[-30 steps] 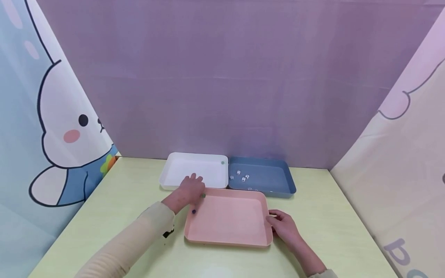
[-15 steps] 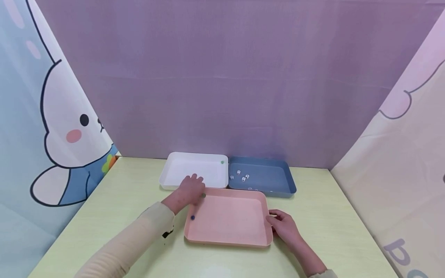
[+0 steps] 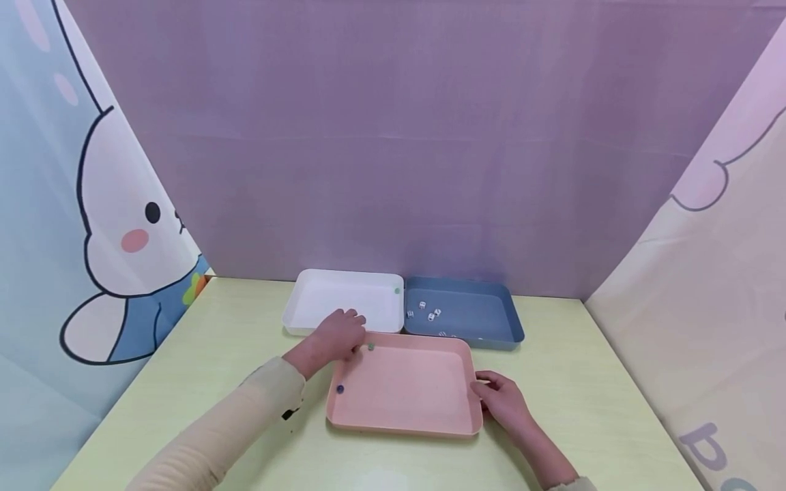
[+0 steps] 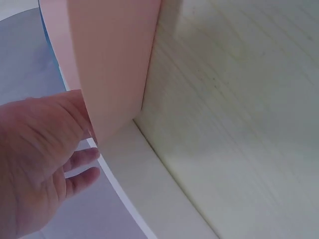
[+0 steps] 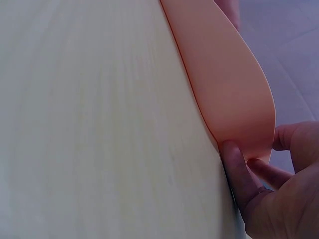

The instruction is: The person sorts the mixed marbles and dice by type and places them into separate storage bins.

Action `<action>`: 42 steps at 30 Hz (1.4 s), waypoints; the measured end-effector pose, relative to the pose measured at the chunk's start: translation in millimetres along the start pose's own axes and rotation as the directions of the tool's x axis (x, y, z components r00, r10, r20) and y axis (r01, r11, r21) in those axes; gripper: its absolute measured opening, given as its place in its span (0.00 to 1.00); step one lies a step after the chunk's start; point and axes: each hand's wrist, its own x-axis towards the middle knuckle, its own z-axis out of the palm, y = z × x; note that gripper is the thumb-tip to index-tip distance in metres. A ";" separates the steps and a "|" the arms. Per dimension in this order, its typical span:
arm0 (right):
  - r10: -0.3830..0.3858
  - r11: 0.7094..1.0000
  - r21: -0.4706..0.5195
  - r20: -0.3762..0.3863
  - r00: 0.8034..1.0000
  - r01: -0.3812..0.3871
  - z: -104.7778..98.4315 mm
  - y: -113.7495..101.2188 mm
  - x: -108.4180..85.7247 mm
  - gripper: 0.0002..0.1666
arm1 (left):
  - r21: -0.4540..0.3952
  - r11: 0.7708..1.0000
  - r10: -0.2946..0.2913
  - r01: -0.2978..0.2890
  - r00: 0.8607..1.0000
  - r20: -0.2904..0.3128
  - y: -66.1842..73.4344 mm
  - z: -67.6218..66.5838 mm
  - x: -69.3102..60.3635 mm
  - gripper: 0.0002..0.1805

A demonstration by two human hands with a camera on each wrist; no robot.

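A pink tray [image 3: 405, 389] lies in front, with a small green piece [image 3: 371, 347] near its far left corner and a small dark blue piece [image 3: 340, 389] by its left wall. My left hand [image 3: 336, 335] reaches over that corner, thumb side down inside the pink tray. In the left wrist view two loosely bent fingers [image 4: 83, 181] hang over the white tray; the other fingertips are hidden behind the pink wall. At the right side, my right hand [image 3: 502, 401] grips the pink tray's edge, thumb at the rim and fingers [image 5: 234, 167] against the outer wall.
Behind the pink tray stand a white tray [image 3: 325, 290] holding one small green piece [image 3: 397, 290], and a blue tray [image 3: 491, 307] with several white dice [image 3: 432, 316]. A purple cloth [image 3: 399, 136] hangs at the table's back edge.
In the pink tray, the green piece has shifted right from beside my left hand, and the dark blue piece has moved toward the near side. My right hand keeps its place.
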 end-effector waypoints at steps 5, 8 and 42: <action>0.002 1.000 -0.006 0.004 1.000 -0.002 -0.5 1.4 0.7 0.20 | 0.041 0.998 -0.041 0.039 0.998 0.045 4.0 -5.4 -1.4 0.12; 0.002 1.000 -0.011 0.001 1.000 -0.002 -0.8 1.7 1.2 0.20 | 0.057 0.996 -0.072 0.068 0.995 0.068 8.0 -9.0 -1.6 0.05; 0.008 1.000 0.024 -0.032 0.999 -0.007 0.4 6.6 11.6 0.21 | -0.550 0.831 -0.062 0.080 0.997 0.052 -20.3 -11.0 7.7 0.05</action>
